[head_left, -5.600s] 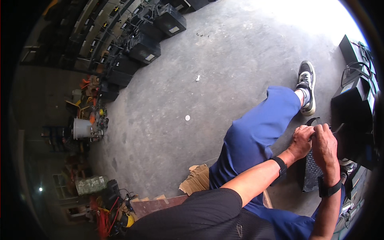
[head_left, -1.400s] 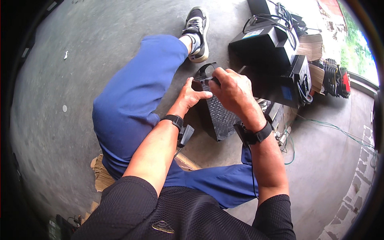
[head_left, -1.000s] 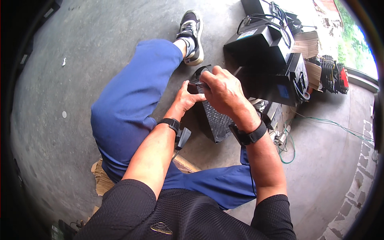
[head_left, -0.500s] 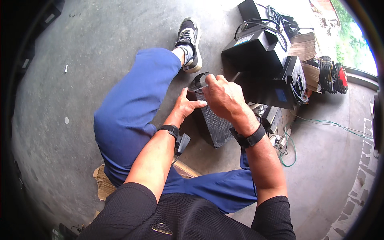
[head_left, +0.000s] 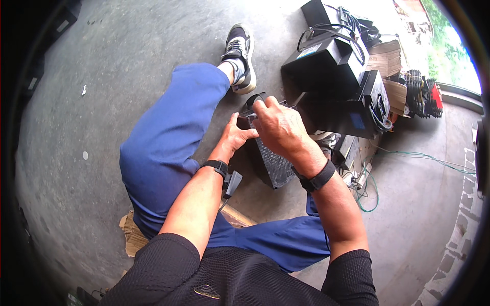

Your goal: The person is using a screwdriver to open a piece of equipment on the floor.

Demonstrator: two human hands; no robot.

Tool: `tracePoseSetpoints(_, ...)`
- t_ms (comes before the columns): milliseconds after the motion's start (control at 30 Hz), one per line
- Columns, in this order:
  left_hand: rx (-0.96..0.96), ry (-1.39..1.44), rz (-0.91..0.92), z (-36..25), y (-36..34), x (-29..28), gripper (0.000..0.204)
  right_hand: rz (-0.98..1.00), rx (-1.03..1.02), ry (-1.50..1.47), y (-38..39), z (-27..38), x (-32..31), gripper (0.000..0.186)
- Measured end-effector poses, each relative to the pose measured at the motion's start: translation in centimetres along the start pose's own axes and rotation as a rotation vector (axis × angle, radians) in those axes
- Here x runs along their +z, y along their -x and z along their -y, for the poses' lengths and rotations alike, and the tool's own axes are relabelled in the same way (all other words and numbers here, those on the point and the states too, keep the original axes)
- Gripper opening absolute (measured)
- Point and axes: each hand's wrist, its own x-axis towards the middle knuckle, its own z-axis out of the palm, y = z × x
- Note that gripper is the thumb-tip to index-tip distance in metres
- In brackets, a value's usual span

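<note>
A black box with a bumpy, perforated-looking top (head_left: 278, 163) stands on the floor between my legs, and a black strap or loop (head_left: 254, 100) rises at its far end. My left hand (head_left: 235, 136) grips the box's far left corner, thumb toward the top and fingers at the side. Over that same end, my right hand (head_left: 280, 127) is closed in a pinch. Whatever sits between its fingers is mostly hidden by the knuckles; only a small greyish bit shows beside them.
Large black metal cases (head_left: 326, 61) with coiled cables are stacked at the far right, close by my right hand. Cardboard (head_left: 385, 58) lies behind them. A green cable (head_left: 375, 196) and a power strip (head_left: 363, 176) lie on the floor at right. My shoe (head_left: 239, 56) is beyond the box.
My right hand has shifted slightly left and turned a little at the wrist over the box's far end. My left hand and the box stay nearly in place.
</note>
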Motion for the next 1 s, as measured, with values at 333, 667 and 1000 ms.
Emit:
tracePoseSetpoints(333,-0.006,-0.008,-0.016,0.0,0.0,0.3,0.131,0.027,0.009,-0.016,-0.4,-1.2,0.0,0.019)
tracePoseSetpoints(667,-0.010,-0.024,-0.001,-0.1,0.0,0.0,0.130,-0.013,0.200,-0.067,0.0,-0.5,-0.4,0.027)
tracePoseSetpoints(1000,0.014,-0.030,-0.018,-0.2,-0.1,0.1,0.130,-0.020,0.019,-0.115,0.3,-1.9,0.0,0.027)
